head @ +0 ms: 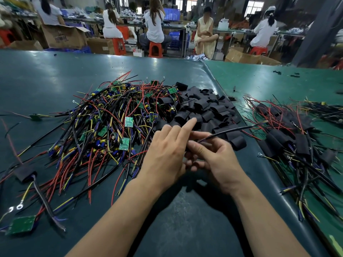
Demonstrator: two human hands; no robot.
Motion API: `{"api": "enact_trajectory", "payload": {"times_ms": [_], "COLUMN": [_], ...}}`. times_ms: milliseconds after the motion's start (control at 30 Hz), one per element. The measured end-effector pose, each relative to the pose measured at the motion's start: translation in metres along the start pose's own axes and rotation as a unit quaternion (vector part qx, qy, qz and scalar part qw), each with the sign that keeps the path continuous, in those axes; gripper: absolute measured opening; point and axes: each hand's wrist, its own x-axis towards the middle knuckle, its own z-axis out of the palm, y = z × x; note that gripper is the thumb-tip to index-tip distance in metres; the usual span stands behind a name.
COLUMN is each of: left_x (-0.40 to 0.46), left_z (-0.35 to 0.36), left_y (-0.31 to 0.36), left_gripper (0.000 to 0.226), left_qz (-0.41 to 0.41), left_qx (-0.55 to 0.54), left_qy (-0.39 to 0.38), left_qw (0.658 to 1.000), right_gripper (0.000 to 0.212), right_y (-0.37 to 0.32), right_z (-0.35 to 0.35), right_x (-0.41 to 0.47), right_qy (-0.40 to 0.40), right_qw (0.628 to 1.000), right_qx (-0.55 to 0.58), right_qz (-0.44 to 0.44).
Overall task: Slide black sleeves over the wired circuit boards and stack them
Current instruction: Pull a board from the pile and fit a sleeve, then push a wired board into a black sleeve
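My left hand [165, 151] and my right hand [215, 156] meet over the table's middle, close together. Between their fingers is a black sleeved piece, mostly hidden, with a black cable [232, 130] running up and right from it. My right hand grips this wired board; my left hand holds its near end, index finger stretched out. A big tangle of bare green circuit boards with red, yellow and black wires [111, 123] lies left of my hands. Loose black sleeves [206, 108] are heaped just beyond them. Sleeved boards with wires [289, 141] are piled at the right.
The dark green table mat [46, 75] ends in a raised seam at the right, with a lighter green mat [269, 78] beyond. A bare board [22, 224] and a sleeved one [24, 173] lie at the near left. Several people sit at benches behind.
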Motion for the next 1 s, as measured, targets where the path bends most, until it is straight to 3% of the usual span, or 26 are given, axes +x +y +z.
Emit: {"api": "enact_trajectory", "payload": {"times_ms": [167,300,400,500,700,833,1000], "left_x": [0.001,0.000,0.001,0.001,-0.010,-0.011,-0.008], "left_z": [0.000,0.005,0.007,0.004,-0.011,-0.013,-0.015], "left_y": [0.001,-0.005,-0.013,-0.025,-0.062,-0.073,-0.080], "left_gripper": [0.093,0.075,0.054,0.039,0.042,0.030,0.038], "left_qz": [-0.031,-0.049,-0.087,-0.153,-0.356,-0.354,-0.372], "left_qx": [0.008,0.005,0.013,0.055,0.112,0.085,0.012], "left_qy": [0.122,0.140,0.148,0.148,0.075,0.105,0.156], "left_qw": [0.992,0.989,0.985,0.976,0.925,0.925,0.915], "right_gripper": [0.012,0.009,0.009,0.015,0.018,0.018,0.021], "right_y": [-0.019,-0.030,-0.025,-0.019,-0.013,-0.009,-0.005], "right_z": [-0.025,-0.065,-0.080,-0.078,-0.062,-0.055,-0.048], "right_x": [0.003,0.004,0.006,0.010,0.014,0.015,0.016], "right_qy": [0.207,0.399,0.456,0.471,0.426,0.399,0.355], "right_qw": [0.970,0.875,0.827,0.824,0.880,0.900,0.923], "right_qx": [0.057,0.178,0.249,0.248,0.144,0.110,0.065], "right_qz": [-0.118,-0.210,-0.213,-0.195,-0.155,-0.139,-0.135]}}
